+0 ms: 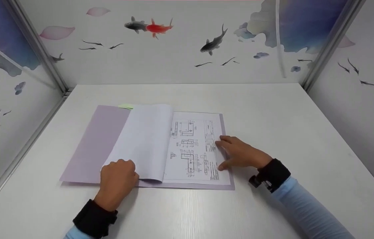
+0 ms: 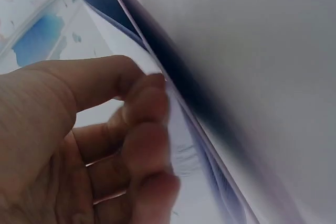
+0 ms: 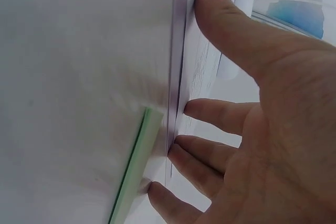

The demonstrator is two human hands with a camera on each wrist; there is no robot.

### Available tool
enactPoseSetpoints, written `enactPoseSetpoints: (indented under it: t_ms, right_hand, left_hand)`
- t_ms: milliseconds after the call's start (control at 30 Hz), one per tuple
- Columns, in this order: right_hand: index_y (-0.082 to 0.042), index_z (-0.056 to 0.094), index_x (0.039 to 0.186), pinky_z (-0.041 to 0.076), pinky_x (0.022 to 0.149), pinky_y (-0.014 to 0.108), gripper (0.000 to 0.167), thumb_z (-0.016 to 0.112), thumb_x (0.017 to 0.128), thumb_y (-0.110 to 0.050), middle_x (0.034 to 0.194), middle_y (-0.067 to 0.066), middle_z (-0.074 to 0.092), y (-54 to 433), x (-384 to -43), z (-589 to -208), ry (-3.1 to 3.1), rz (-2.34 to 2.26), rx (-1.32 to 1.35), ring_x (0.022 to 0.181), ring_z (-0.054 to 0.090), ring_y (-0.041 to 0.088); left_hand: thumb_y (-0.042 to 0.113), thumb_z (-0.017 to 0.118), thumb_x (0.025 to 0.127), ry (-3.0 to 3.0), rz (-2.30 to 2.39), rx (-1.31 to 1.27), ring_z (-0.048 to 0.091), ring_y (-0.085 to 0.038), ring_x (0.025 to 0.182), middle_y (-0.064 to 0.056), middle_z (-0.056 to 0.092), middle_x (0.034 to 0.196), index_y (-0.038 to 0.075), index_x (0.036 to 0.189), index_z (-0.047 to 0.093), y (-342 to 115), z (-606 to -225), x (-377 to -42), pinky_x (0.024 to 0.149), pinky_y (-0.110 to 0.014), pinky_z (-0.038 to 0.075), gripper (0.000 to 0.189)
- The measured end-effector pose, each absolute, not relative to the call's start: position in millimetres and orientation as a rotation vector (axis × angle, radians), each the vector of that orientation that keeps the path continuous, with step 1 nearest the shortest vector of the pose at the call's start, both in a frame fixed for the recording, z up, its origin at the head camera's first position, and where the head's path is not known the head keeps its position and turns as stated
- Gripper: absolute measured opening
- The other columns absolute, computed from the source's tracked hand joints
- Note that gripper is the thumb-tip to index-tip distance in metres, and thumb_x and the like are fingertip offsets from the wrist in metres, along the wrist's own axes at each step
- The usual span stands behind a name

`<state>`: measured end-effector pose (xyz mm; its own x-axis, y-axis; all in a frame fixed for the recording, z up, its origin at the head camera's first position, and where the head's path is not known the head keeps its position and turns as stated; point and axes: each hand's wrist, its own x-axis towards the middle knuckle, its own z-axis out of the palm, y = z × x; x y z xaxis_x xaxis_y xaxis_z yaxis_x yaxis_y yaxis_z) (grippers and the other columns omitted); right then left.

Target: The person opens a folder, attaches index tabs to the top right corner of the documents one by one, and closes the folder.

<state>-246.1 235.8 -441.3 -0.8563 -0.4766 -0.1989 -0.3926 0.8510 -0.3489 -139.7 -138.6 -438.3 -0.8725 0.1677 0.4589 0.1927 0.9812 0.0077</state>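
Note:
A lavender folder (image 1: 90, 146) lies open on the white table, its papers inside. A white sheet (image 1: 143, 142) is turned over to the left, partly covering the left cover. To the right of it, a page with technical drawings (image 1: 190, 149) faces up. My left hand (image 1: 118, 181), fingers curled, pinches the turned sheet near its lower left corner; the left wrist view shows the fingertips (image 2: 149, 103) at the paper's edge. My right hand (image 1: 241, 154), fingers spread and fairly straight, rests along the right edge of the page and folder.
A light green tab (image 1: 125, 106) sticks out at the folder's top; a green strip (image 3: 134, 166) shows in the right wrist view. The white table (image 1: 187, 212) is bounded at the back and sides by panels (image 1: 180, 63) painted with fish and petals.

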Motion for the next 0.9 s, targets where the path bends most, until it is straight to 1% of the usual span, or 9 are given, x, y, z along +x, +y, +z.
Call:
enactPoseSetpoints:
  t_ms: [67,200,333,433,500,567,667,767,900]
  right_hand:
    - [-0.006,0.038,0.158,0.031,0.123,0.056,0.097,0.085,0.082,-0.043,0.17,0.019,0.025,238,-246,-441,2.756,-0.417,-0.674,0.156,0.027,0.042]
    - [-0.006,0.039,0.158,0.033,0.122,0.055,0.096,0.085,0.083,-0.044,0.169,0.019,0.026,242,-247,-443,2.771,-0.399,-0.685,0.154,0.029,0.042]
    - [-0.009,0.038,0.159,0.034,0.122,0.056,0.097,0.084,0.083,-0.046,0.17,0.018,0.025,245,-248,-444,2.774,-0.377,-0.667,0.155,0.028,0.042]
    - [-0.01,0.039,0.159,0.032,0.122,0.058,0.089,0.079,0.088,-0.046,0.17,0.018,0.025,249,-251,-440,2.739,-0.386,-0.708,0.156,0.027,0.042]
    - [-0.009,0.044,0.155,0.035,0.12,0.058,0.076,0.073,0.094,-0.042,0.166,0.019,0.035,255,-255,-435,2.705,-0.485,-0.75,0.152,0.035,0.041]
    - [-0.007,0.054,0.146,0.043,0.114,0.057,0.058,0.069,0.099,-0.036,0.153,0.019,0.051,264,-259,-428,2.686,-0.604,-0.781,0.142,0.049,0.039]
    - [-0.007,0.068,0.119,0.056,0.09,0.046,0.032,0.072,0.097,-0.03,0.114,0.011,0.072,283,-265,-420,2.698,-0.709,-0.74,0.104,0.068,0.028]
    - [-0.01,0.071,0.094,0.049,0.067,0.033,0.024,0.078,0.092,-0.033,0.08,0.001,0.068,300,-267,-417,2.686,-0.642,-0.617,0.073,0.061,0.016]
    - [-0.011,0.069,0.082,0.041,0.059,0.029,0.034,0.081,0.087,-0.042,0.064,-0.003,0.055,308,-269,-420,2.629,-0.58,-0.498,0.061,0.051,0.013]
  left_hand:
    - [-0.006,0.063,0.074,-2.621,-0.045,-0.298,0.017,-0.011,0.056,0.008,0.015,0.057,0.017,0.052,0.026,-128,-437,-142,0.045,-0.026,0.013,0.049]
    - [0.008,0.069,0.086,-2.581,-0.011,-0.442,0.018,-0.01,0.052,0.006,0.016,0.055,0.015,0.05,0.034,-95,-432,-149,0.044,-0.025,0.014,0.05]
    - [0.02,0.07,0.091,-2.543,0.023,-0.731,0.024,-0.01,0.049,0.005,0.028,0.052,0.015,0.054,0.048,-52,-428,-153,0.043,-0.023,0.02,0.043]
    - [0.029,0.071,0.092,-2.558,0.021,-0.955,0.043,-0.013,0.054,0.003,0.052,0.061,0.014,0.073,0.067,-21,-427,-155,0.046,-0.025,0.035,0.024]
    - [0.036,0.072,0.093,-2.601,0.012,-1.051,0.055,-0.016,0.067,0.0,0.064,0.076,0.013,0.093,0.073,-4,-428,-157,0.052,-0.027,0.044,0.023]
    - [0.037,0.072,0.093,-2.651,0.025,-1.108,0.058,-0.019,0.076,-0.002,0.068,0.087,0.013,0.105,0.074,10,-429,-159,0.056,-0.029,0.047,0.026]
    - [0.034,0.071,0.094,-2.712,0.034,-1.137,0.057,-0.019,0.074,-0.002,0.068,0.089,0.015,0.108,0.073,24,-431,-161,0.053,-0.029,0.044,0.024]
    - [0.032,0.072,0.093,-2.754,0.052,-1.156,0.054,-0.018,0.068,-0.001,0.066,0.085,0.016,0.105,0.073,33,-431,-164,0.052,-0.029,0.041,0.02]
    - [0.034,0.076,0.09,-2.792,0.089,-1.186,0.053,-0.019,0.071,-0.002,0.066,0.09,0.017,0.109,0.074,42,-429,-172,0.056,-0.03,0.044,0.026]
